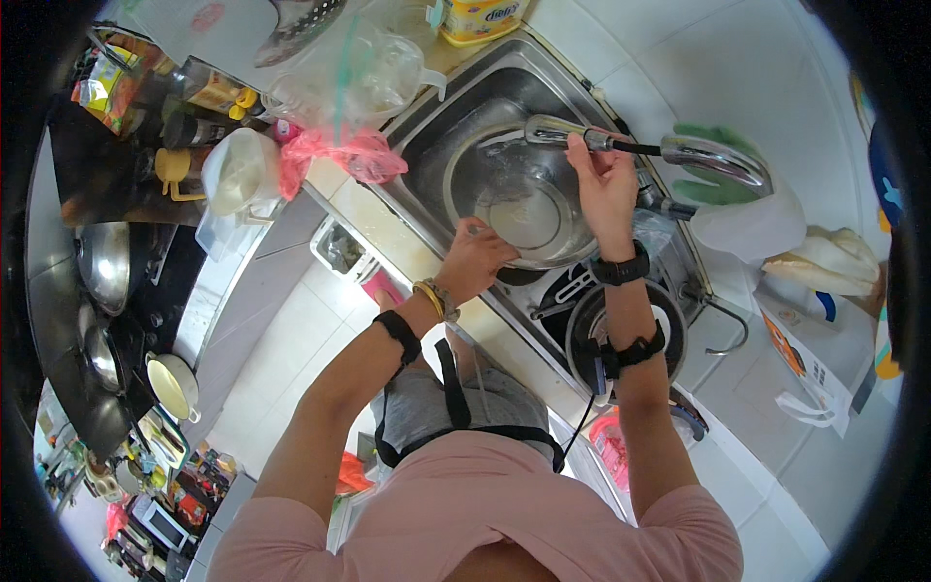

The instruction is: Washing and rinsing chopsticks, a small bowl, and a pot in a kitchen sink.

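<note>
My left hand (480,254) grips the near rim of a round stainless steel basin (465,164). The basin sits in the left bowl of a steel sink (425,153), with what looks like a little water at its bottom. In my right hand (607,190) is the chrome pull-out spray head (549,131) of the faucet, held over the basin's far side and pointing left. Its black hose (636,148) runs into the chrome faucet neck (716,156). Water at the nozzle is hard to make out.
Beneath my right forearm, a dark round pot (680,342) stands in the right bowl beside a utensil with a slotted handle (574,286). A pink plastic bag (371,156) and a clear pitcher (396,76) crowd the left counter. A green glove (716,190) hangs behind the faucet.
</note>
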The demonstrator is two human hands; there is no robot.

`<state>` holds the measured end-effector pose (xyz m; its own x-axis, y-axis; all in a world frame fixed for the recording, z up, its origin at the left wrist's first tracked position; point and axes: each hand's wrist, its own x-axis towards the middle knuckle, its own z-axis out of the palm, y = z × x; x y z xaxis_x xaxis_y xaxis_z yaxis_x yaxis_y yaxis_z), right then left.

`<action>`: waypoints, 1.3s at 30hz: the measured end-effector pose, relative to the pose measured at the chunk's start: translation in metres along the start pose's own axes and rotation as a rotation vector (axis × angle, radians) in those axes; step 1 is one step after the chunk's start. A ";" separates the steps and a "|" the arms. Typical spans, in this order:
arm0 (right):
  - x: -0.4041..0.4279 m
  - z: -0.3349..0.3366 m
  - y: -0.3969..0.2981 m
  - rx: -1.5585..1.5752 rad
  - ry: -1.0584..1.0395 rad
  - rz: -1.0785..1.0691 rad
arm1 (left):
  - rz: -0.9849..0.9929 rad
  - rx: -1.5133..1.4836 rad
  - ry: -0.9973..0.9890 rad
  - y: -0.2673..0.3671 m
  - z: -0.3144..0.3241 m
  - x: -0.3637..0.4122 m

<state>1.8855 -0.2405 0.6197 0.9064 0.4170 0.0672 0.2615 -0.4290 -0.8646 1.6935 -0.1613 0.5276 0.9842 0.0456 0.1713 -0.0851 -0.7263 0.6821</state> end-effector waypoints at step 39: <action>-0.003 -0.024 0.015 -0.086 -0.072 -0.134 | 0.063 0.096 -0.133 0.003 -0.023 0.007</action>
<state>1.8945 -0.2677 0.6191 0.8362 0.5300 0.1407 0.4088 -0.4315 -0.8042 1.6969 -0.1475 0.5471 0.9898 -0.0889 0.1118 -0.1385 -0.7874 0.6007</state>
